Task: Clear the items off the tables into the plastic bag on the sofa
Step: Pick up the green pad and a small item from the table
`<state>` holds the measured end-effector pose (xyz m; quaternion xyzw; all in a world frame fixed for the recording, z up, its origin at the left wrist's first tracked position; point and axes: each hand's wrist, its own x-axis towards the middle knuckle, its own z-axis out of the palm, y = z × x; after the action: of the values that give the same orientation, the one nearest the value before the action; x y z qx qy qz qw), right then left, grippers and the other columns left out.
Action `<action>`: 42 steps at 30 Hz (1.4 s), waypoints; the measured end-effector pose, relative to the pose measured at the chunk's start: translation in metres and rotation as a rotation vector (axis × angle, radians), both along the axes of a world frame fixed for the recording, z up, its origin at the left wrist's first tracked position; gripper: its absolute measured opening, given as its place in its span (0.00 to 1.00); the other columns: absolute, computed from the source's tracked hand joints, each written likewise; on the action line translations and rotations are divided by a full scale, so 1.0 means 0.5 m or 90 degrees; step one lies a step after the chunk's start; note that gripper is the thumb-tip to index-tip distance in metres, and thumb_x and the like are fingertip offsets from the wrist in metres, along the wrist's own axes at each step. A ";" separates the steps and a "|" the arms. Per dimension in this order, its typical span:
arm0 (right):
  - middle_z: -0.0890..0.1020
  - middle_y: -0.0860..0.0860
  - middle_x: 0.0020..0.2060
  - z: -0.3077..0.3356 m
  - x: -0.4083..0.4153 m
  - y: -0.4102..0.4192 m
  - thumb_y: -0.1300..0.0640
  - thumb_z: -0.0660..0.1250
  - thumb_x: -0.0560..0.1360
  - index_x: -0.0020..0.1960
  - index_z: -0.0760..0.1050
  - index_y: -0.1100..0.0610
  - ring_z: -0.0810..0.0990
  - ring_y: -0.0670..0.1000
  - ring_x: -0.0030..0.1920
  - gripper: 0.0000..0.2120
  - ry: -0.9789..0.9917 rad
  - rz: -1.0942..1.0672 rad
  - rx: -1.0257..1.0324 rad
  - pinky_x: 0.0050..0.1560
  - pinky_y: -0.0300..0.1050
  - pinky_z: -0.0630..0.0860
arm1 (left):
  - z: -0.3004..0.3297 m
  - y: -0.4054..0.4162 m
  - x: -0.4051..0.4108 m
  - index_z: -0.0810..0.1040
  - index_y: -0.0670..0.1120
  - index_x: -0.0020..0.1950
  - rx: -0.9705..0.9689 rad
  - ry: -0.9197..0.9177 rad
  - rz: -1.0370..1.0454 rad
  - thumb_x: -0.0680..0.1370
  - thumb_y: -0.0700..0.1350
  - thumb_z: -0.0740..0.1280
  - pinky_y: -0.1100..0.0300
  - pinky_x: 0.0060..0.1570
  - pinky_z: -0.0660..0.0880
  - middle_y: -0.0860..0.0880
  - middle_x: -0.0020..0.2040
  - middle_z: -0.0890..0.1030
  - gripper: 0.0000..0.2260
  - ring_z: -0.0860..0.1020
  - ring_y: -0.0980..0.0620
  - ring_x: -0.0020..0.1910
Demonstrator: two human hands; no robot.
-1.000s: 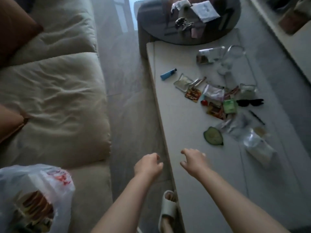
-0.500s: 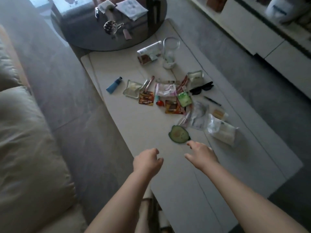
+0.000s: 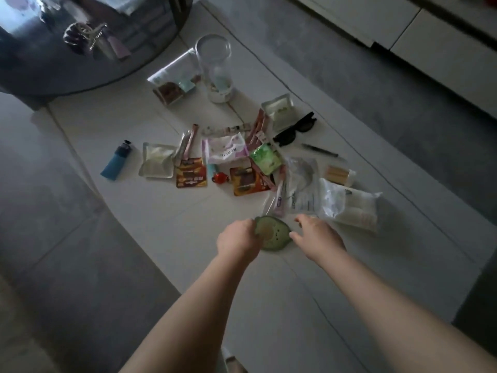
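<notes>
Green avocado pad: lower centre of table.
Left hand: your curled fingers touch its edge; grip unclear.
Right hand: loose, empty.
Next: lift it.

Green avocado-patterned pouch, blue tube, black sunglasses.
</notes>
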<state>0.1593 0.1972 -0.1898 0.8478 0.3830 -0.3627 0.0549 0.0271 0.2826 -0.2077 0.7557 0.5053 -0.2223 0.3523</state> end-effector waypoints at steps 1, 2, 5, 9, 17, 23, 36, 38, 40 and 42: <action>0.76 0.56 0.61 -0.016 0.004 0.010 0.50 0.61 0.78 0.65 0.69 0.56 0.75 0.58 0.60 0.18 0.005 -0.012 -0.001 0.57 0.50 0.74 | -0.015 0.009 0.014 0.76 0.48 0.61 -0.004 -0.003 -0.002 0.77 0.50 0.64 0.51 0.54 0.78 0.46 0.58 0.78 0.14 0.77 0.45 0.56; 0.76 0.56 0.61 -0.033 0.009 0.022 0.51 0.61 0.78 0.64 0.69 0.56 0.75 0.58 0.60 0.17 0.009 -0.024 0.002 0.56 0.50 0.75 | -0.032 0.019 0.028 0.76 0.48 0.61 -0.006 -0.005 -0.002 0.77 0.50 0.64 0.51 0.53 0.78 0.46 0.58 0.77 0.14 0.77 0.46 0.56; 0.76 0.56 0.59 -0.080 0.022 0.059 0.53 0.60 0.78 0.62 0.70 0.57 0.76 0.58 0.57 0.14 0.016 -0.051 0.019 0.54 0.51 0.76 | -0.084 0.045 0.067 0.74 0.46 0.63 0.013 -0.010 0.004 0.77 0.46 0.65 0.50 0.56 0.77 0.45 0.60 0.75 0.14 0.76 0.46 0.57; 0.76 0.56 0.58 -0.131 0.035 0.102 0.53 0.60 0.79 0.60 0.70 0.58 0.76 0.58 0.57 0.13 -0.003 -0.089 0.043 0.52 0.51 0.75 | -0.134 0.071 0.110 0.72 0.45 0.64 0.069 -0.028 0.016 0.77 0.48 0.66 0.51 0.57 0.75 0.45 0.61 0.74 0.17 0.74 0.45 0.60; 0.77 0.56 0.57 -0.187 0.041 0.162 0.49 0.58 0.80 0.60 0.70 0.58 0.78 0.58 0.55 0.15 -0.100 -0.165 0.074 0.48 0.49 0.74 | -0.172 0.082 0.159 0.68 0.46 0.58 0.119 0.008 -0.029 0.77 0.46 0.63 0.53 0.44 0.71 0.45 0.59 0.74 0.11 0.75 0.44 0.57; 0.80 0.57 0.55 -0.201 0.036 0.176 0.51 0.63 0.78 0.57 0.70 0.60 0.79 0.59 0.54 0.14 -0.098 -0.242 0.084 0.45 0.48 0.73 | -0.166 0.087 0.163 0.68 0.46 0.52 0.128 -0.004 -0.061 0.79 0.42 0.60 0.54 0.40 0.68 0.45 0.53 0.77 0.03 0.77 0.44 0.52; 0.81 0.58 0.54 -0.216 0.036 0.192 0.55 0.58 0.80 0.56 0.70 0.61 0.80 0.59 0.53 0.10 -0.132 -0.285 0.073 0.42 0.46 0.67 | -0.135 0.144 0.116 0.78 0.46 0.59 0.173 -0.043 -0.031 0.79 0.47 0.64 0.51 0.47 0.78 0.46 0.55 0.75 0.11 0.77 0.45 0.50; 0.81 0.58 0.53 -0.216 0.036 0.184 0.55 0.58 0.80 0.55 0.72 0.61 0.80 0.59 0.52 0.11 -0.122 -0.295 0.079 0.43 0.46 0.68 | -0.131 0.157 0.108 0.78 0.45 0.57 0.178 -0.044 -0.006 0.79 0.47 0.62 0.53 0.45 0.77 0.46 0.54 0.77 0.10 0.77 0.45 0.51; 0.80 0.59 0.54 -0.211 0.036 0.177 0.52 0.58 0.80 0.56 0.73 0.61 0.79 0.59 0.52 0.13 -0.127 -0.280 0.081 0.43 0.45 0.67 | -0.129 0.160 0.100 0.77 0.45 0.56 0.168 -0.038 0.008 0.79 0.46 0.61 0.53 0.45 0.75 0.45 0.53 0.78 0.10 0.76 0.45 0.51; 0.79 0.59 0.54 -0.206 0.036 0.178 0.48 0.60 0.79 0.57 0.70 0.62 0.79 0.59 0.52 0.17 -0.131 -0.264 0.083 0.42 0.46 0.70 | -0.128 0.152 0.095 0.75 0.45 0.58 0.140 -0.039 0.019 0.79 0.44 0.61 0.52 0.47 0.77 0.46 0.53 0.77 0.09 0.76 0.46 0.51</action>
<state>0.1772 0.2865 -0.2927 0.9426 0.2157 -0.2525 -0.0365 0.0744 0.3585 -0.2716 0.7884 0.5270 -0.1372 0.2861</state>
